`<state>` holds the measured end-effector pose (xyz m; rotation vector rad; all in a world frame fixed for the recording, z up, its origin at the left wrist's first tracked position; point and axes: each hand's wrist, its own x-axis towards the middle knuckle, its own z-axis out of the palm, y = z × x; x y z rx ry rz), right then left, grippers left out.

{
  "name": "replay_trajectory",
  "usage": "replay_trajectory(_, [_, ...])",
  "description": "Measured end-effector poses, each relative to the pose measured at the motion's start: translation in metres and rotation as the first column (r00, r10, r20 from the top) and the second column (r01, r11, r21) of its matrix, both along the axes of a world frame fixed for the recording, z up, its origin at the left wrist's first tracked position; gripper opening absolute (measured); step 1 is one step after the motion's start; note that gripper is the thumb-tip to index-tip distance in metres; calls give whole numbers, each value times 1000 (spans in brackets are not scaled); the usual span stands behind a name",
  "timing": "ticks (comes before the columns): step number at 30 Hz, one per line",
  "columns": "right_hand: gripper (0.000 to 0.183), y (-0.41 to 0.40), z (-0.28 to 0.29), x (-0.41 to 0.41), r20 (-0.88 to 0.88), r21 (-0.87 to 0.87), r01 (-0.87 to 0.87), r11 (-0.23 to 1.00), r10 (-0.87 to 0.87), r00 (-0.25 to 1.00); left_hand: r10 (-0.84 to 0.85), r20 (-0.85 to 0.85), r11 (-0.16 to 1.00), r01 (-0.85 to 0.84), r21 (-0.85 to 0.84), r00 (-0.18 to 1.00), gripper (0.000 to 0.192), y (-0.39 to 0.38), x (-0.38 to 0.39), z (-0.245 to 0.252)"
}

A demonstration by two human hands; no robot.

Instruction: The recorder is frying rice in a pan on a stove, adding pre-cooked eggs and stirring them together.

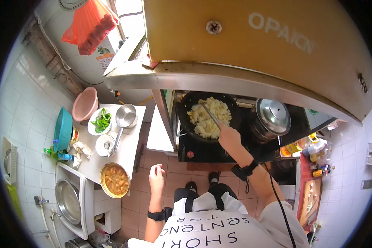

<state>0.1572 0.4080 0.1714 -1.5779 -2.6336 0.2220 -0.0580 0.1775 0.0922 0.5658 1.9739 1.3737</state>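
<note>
My right hand [230, 138] grips the handle of a metal turner [211, 114], its far end in pale, clumpy food that looks like rice with egg [209, 124]. That food lies in a black wok [186, 114] on the black gas stove [204, 153], beneath the range hood. Just right of the wok stands a lidded metal pot [272, 119]. My left hand [157, 179] hangs over the floor between the stove and the side table, fingers loosely bent and holding nothing. Nearest to it is a metal bowl of chunky brown stew [115, 180] at the table's edge.
The hood's metal edge [235, 77] juts out above the wok. On the white side table [130, 145] are a bowl of green peppers [101, 121], a metal ladle [125, 116] and a white bowl [104, 145]. A sink [90, 198] adjoins it; bottles [316, 150] stand right of the stove.
</note>
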Motion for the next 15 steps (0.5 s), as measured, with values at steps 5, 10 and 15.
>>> replay_trajectory(5, [57, -7, -17, 7, 45, -43, -163, 986, 165, 985, 45, -4, 999, -45, 17, 999, 20, -3, -3, -9])
replay_trajectory(10, [57, -26, 10, 26, 155, -116, -273, 955, 289, 945, 76, 43, 996, -78, 40, 996, 21, -3, 2, -6])
replay_trajectory(15, [52, 13, -10, 9, 64, -88, -167, 982, 173, 983, 72, 14, 997, -72, 41, 997, 21, 12, 7, -7])
